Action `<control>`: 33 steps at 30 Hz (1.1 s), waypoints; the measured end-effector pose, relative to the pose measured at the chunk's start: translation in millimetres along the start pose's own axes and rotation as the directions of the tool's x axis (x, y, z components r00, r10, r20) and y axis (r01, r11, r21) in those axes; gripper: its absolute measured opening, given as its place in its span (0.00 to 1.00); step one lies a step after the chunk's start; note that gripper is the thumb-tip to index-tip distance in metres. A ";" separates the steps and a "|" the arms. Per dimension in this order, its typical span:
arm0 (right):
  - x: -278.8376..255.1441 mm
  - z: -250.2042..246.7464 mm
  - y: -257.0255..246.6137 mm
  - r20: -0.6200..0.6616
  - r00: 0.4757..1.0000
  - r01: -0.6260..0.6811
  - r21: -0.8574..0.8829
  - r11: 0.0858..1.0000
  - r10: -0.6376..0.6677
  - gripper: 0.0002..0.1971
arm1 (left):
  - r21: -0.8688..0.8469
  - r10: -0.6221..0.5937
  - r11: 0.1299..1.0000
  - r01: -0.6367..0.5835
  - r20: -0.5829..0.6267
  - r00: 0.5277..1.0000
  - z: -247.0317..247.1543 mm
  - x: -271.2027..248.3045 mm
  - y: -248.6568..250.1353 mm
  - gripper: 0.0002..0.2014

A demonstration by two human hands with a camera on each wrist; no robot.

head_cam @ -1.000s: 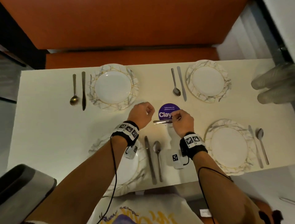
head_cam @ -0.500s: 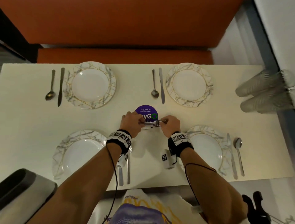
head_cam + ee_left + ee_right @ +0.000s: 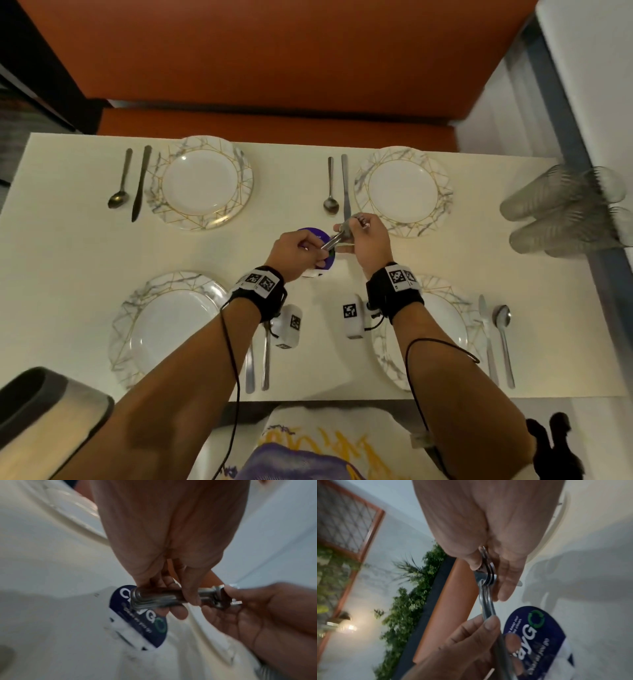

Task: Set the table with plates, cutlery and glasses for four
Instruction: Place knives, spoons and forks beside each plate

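Observation:
Both hands meet over the middle of the white table (image 3: 68,274), holding one bundle of several stacked steel forks (image 3: 335,240). My left hand (image 3: 303,248) grips the handle end (image 3: 154,599) above a round purple sticker (image 3: 137,626). My right hand (image 3: 359,236) pinches the head end (image 3: 487,574), which is raised so the bundle slants. Marble-rimmed plates sit at the far left (image 3: 239,164), far right (image 3: 442,205), near left (image 3: 126,315) and near right (image 3: 469,329). A spoon and a knife lie beside each.
Clear ribbed glasses (image 3: 565,212) lie stacked on their sides at the table's right edge. An orange bench (image 3: 274,126) runs along the far side. A grey-and-cream object (image 3: 41,411) sits at the near left corner.
My right hand has lifted toward the far right plate, tilting the fork bundle from level to slanted. My left hand has stayed over the sticker, gripping the handles.

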State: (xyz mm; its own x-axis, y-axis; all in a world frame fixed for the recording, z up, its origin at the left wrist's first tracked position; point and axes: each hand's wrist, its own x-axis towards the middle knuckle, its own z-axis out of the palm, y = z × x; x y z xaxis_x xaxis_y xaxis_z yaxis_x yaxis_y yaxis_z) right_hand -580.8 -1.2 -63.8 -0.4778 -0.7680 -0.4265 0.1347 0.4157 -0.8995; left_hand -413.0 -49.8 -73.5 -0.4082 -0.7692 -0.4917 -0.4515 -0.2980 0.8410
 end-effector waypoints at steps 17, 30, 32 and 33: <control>-81.7 64.8 -4.5 -0.054 0.997 0.066 0.127 0.990 -0.059 0.09 | -0.234 0.020 0.972 -0.011 0.038 0.999 -64.3 -81.1 -17.4 0.09; -141.7 184.4 18.1 0.051 0.998 0.040 0.054 0.998 -0.043 0.10 | -0.300 -0.028 0.954 0.006 -0.070 0.997 -163.4 -144.9 -92.3 0.08; -150.2 203.2 20.2 0.087 0.995 0.038 0.037 0.999 -0.041 0.08 | -0.356 -0.049 0.934 0.009 -0.103 0.994 -181.7 -154.9 -108.1 0.06; -153.6 212.0 22.1 0.105 0.994 0.022 0.049 0.999 -0.027 0.07 | -0.396 -0.068 0.918 0.011 -0.130 0.989 -190.5 -159.8 -115.9 0.06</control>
State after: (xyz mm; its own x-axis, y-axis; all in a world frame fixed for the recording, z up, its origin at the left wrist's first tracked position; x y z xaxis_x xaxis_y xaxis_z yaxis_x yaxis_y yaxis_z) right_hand -320.4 22.6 -38.4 -0.3871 -0.8260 -0.4097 0.1667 0.3743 -0.9122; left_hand -144.3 -0.1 -49.4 -0.2704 -0.8141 -0.5140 -0.1044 -0.5059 0.8562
